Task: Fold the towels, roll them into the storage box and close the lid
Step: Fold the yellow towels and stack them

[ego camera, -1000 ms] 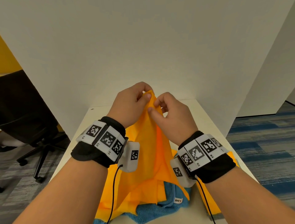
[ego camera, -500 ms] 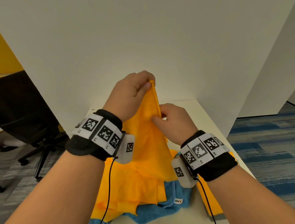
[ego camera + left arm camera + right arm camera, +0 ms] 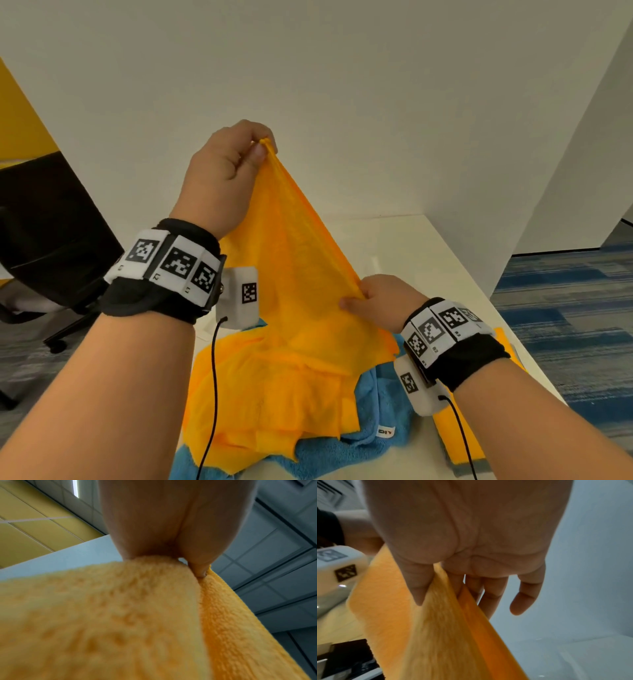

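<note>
Orange towel [image 3: 301, 281] corner is pinched high by L hand [image 3: 222, 178]; edge pinched lower by R hand [image 3: 380, 301], above blue towel [image 3: 363, 445]

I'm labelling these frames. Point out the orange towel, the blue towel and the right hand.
orange towel [image 3: 301, 274]: head view, on the raised stretched cloth between the hands.
blue towel [image 3: 346, 455]: head view, on the part that shows below the orange one.
right hand [image 3: 383, 298]: head view, on its back.
</note>
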A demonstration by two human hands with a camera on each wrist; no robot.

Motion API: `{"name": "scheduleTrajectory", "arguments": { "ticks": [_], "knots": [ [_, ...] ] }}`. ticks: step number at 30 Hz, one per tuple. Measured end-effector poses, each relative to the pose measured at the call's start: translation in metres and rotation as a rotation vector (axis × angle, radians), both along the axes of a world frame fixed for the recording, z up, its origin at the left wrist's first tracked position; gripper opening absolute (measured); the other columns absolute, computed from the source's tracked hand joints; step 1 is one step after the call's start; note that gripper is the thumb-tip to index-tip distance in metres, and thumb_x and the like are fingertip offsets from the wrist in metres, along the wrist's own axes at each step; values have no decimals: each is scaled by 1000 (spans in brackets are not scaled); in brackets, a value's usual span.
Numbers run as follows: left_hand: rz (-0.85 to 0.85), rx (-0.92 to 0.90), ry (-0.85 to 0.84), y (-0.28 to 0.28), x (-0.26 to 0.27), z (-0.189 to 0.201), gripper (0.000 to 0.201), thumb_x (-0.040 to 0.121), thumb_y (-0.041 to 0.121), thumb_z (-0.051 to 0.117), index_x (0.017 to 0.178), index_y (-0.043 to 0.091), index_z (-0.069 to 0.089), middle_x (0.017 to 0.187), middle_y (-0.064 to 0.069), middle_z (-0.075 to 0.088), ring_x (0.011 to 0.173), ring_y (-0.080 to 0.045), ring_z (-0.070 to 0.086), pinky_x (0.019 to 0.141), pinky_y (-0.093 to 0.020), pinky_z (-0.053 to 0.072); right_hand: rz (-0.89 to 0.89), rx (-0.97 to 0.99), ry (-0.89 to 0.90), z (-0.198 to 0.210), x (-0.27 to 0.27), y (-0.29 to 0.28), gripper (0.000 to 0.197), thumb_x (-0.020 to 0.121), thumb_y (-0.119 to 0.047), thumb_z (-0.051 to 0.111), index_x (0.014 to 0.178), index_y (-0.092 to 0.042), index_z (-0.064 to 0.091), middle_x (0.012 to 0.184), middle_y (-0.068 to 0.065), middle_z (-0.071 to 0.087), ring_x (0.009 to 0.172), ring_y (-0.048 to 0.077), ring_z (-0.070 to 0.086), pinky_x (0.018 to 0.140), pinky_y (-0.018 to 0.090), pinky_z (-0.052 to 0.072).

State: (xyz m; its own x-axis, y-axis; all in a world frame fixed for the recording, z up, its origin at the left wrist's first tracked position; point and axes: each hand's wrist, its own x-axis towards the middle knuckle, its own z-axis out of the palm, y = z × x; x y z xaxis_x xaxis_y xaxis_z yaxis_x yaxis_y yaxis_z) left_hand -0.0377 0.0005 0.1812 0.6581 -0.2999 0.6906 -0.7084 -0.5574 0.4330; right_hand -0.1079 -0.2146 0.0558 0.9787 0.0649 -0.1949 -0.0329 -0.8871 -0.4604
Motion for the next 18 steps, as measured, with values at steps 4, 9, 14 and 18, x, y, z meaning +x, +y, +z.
{"name": "scheduleTrajectory", "arguments": {
  "ticks": [4, 9, 14, 18],
  "knots": [
    [138, -78, 50, 13, 9, -11, 22, 101, 17, 40, 111, 21, 59, 98, 3, 55, 88, -10, 46, 71, -19, 31, -138, -81, -90, 3, 0, -20, 49, 95, -48, 48, 58, -18, 37, 60, 0, 38, 55, 10, 37, 51, 25, 22],
    [294, -200, 119, 28, 18, -24, 25, 102, 19, 38, 116, 17, 58, 97, 0, 55, 89, -15, 48, 77, -27, 33, -290, -59, -199, 4, 1, -46, 50, 93, -48, 51, 56, -17, 40, 58, 1, 38, 54, 13, 38, 52, 27, 24],
    [398, -264, 207, 38, 22, -34, 27, 103, 21, 35, 120, 15, 55, 96, -3, 54, 91, -19, 49, 79, -30, 35, -425, 222, -379, 5, -3, -62, 40, 97, -28, 48, 63, -9, 50, 60, 4, 40, 63, 21, 41, 56, 32, 26],
    [450, -300, 250, 40, 21, -42, 29, 103, 21, 35, 123, 13, 54, 109, -12, 59, 99, -24, 52, 81, -29, 35, -495, 365, -478, 8, -7, -68, 20, 94, -30, 56, 77, -21, 62, 74, -2, 57, 74, 16, 51, 65, 29, 35]
  ]
}}
